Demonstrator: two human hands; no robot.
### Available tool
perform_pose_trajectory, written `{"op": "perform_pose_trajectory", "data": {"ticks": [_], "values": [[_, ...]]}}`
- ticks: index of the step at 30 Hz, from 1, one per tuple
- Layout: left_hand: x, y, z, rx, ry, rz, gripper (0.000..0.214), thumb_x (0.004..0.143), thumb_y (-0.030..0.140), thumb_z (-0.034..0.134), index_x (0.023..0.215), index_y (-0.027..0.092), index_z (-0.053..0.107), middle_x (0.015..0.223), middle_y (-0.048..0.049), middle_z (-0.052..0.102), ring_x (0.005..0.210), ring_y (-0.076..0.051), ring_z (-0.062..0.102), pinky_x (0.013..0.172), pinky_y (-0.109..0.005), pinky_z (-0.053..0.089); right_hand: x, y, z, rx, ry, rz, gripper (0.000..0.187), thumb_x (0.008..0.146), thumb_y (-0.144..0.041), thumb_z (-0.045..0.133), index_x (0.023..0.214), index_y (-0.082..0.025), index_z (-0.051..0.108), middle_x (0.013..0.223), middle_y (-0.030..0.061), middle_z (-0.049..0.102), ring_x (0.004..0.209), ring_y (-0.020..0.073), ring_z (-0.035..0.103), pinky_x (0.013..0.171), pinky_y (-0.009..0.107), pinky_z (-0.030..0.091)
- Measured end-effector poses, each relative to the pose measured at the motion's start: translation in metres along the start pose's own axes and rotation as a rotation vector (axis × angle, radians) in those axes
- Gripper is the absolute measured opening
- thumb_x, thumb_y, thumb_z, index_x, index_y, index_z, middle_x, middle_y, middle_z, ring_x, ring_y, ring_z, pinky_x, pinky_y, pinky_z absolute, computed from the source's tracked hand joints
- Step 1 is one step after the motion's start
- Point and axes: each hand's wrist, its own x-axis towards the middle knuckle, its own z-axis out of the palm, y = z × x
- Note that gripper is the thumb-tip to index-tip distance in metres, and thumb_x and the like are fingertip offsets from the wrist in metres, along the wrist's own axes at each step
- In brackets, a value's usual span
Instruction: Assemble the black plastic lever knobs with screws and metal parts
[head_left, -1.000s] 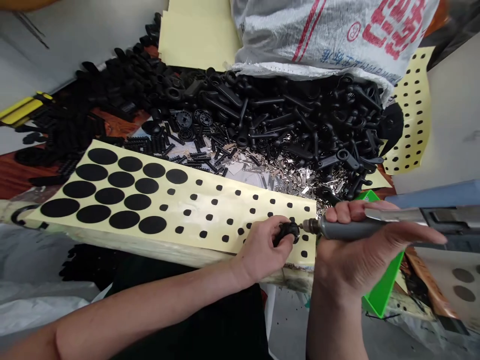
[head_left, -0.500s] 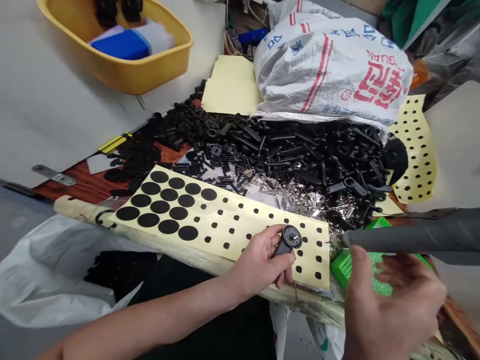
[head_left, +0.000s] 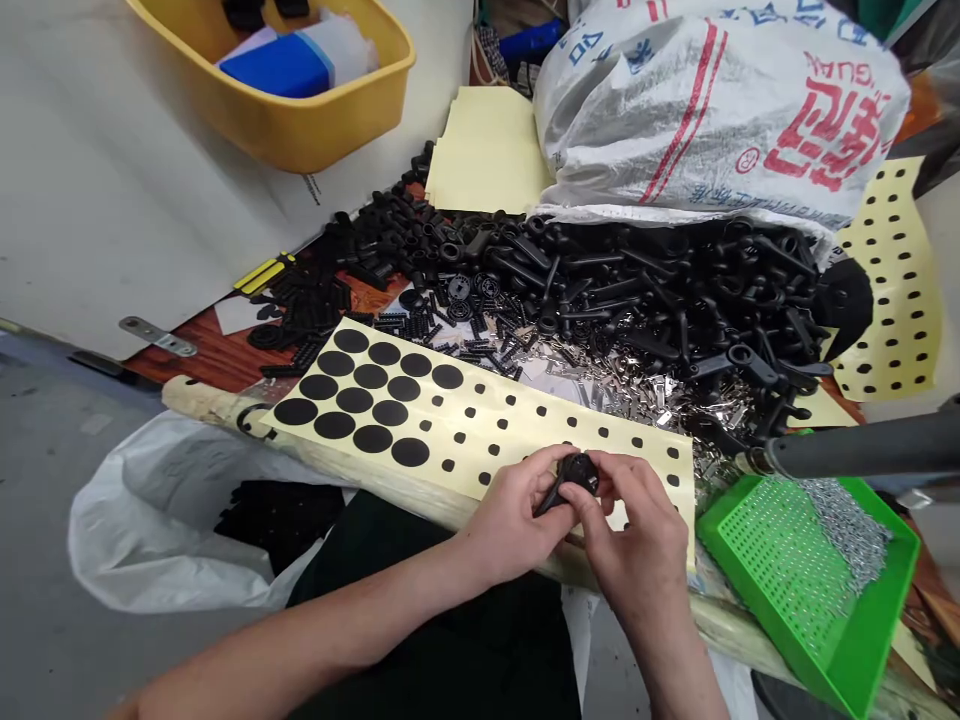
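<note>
My left hand (head_left: 517, 515) is closed around a black plastic handle with a round head (head_left: 579, 474), held above the front edge of the bench. My right hand (head_left: 637, 520) meets it from the other side, thumb and fingers pinching the round head. Fingers cover much of the part, so whether a small piece lies under the right fingertips cannot be seen. Beneath both hands lies a pale yellow sheet (head_left: 525, 425). Large black round stickers (head_left: 353, 400) fill its left end, and small dark holes mark the rest.
A green basket (head_left: 874, 655) with small screws (head_left: 847, 530) stands at right, under a dark grey cylindrical tool (head_left: 862, 445). Behind the sheet are metal clips (head_left: 667, 400), heaped black handles (head_left: 622, 290) and a white woven sack (head_left: 622, 130). A yellow bin (head_left: 300, 140) is upper left.
My right hand has moved left from beside the grey tool and now grips the handle's round head. The left hand still holds the handle. The view has shifted, showing more of the green basket.
</note>
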Motion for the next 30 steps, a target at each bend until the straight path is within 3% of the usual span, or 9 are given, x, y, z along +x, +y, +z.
{"op": "perform_pose_trajectory", "data": {"ticks": [3, 11, 19, 24, 27, 30], "values": [[0.003, 0.0, -0.003, -0.011, -0.024, -0.014, 0.042, 0.082, 0.014, 0.054, 0.124, 0.017, 0.053, 0.076, 0.0001, 0.06, 0.053, -0.006, 0.049, 0.049, -0.017, 0.046, 0.003, 0.002, -0.003, 0.022, -0.083, -0.047, 0.02, 0.086, -0.021, 0.055, 0.106, -0.019, 0.057, 0.088, 0.0054, 0.058, 0.074, 0.016, 0.058, 0.066, 0.03, 0.052], [0.004, -0.002, -0.008, 0.027, -0.075, -0.05, 0.048, 0.081, 0.014, 0.054, 0.129, 0.017, 0.053, 0.073, 0.0015, 0.055, 0.046, -0.004, 0.045, 0.045, -0.018, 0.042, 0.016, 0.018, -0.011, 0.053, -0.257, -0.237, 0.028, 0.087, -0.015, 0.055, 0.114, -0.019, 0.053, 0.098, 0.0086, 0.058, 0.089, 0.0174, 0.059, 0.075, 0.03, 0.053], [0.006, -0.001, -0.01, 0.001, -0.064, -0.034, 0.047, 0.077, 0.011, 0.057, 0.123, 0.016, 0.054, 0.067, 0.005, 0.05, 0.045, -0.005, 0.049, 0.045, -0.018, 0.046, 0.023, 0.018, -0.014, 0.076, -0.283, -0.273, 0.029, 0.088, -0.018, 0.056, 0.116, -0.02, 0.055, 0.099, 0.0098, 0.06, 0.09, 0.019, 0.061, 0.076, 0.033, 0.054], [-0.004, 0.014, -0.02, -0.026, -0.029, -0.077, 0.046, 0.072, 0.01, 0.062, 0.116, 0.017, 0.049, 0.07, 0.0046, 0.054, 0.044, -0.005, 0.052, 0.039, -0.014, 0.042, 0.029, 0.009, -0.011, 0.275, -0.282, -0.109, 0.028, 0.081, -0.029, 0.067, 0.107, -0.023, 0.064, 0.093, 0.0066, 0.063, 0.078, 0.0178, 0.063, 0.069, 0.032, 0.057], [-0.016, 0.021, -0.028, -0.094, 0.044, -0.067, 0.045, 0.072, 0.011, 0.063, 0.113, 0.019, 0.046, 0.074, 0.0033, 0.056, 0.046, -0.006, 0.054, 0.039, -0.014, 0.042, 0.027, 0.001, -0.002, 0.458, -0.25, 0.097, 0.035, 0.075, -0.034, 0.071, 0.108, -0.023, 0.066, 0.098, 0.0085, 0.067, 0.076, 0.0178, 0.066, 0.065, 0.031, 0.059], [-0.028, 0.025, -0.037, -0.202, 0.054, -0.028, 0.046, 0.07, 0.01, 0.065, 0.11, 0.02, 0.045, 0.072, 0.0045, 0.055, 0.049, -0.007, 0.056, 0.044, -0.017, 0.048, 0.022, -0.012, 0.01, 0.615, -0.309, 0.318, 0.033, 0.074, -0.033, 0.072, 0.104, -0.02, 0.068, 0.099, 0.0107, 0.072, 0.077, 0.0205, 0.071, 0.066, 0.03, 0.061]]}}
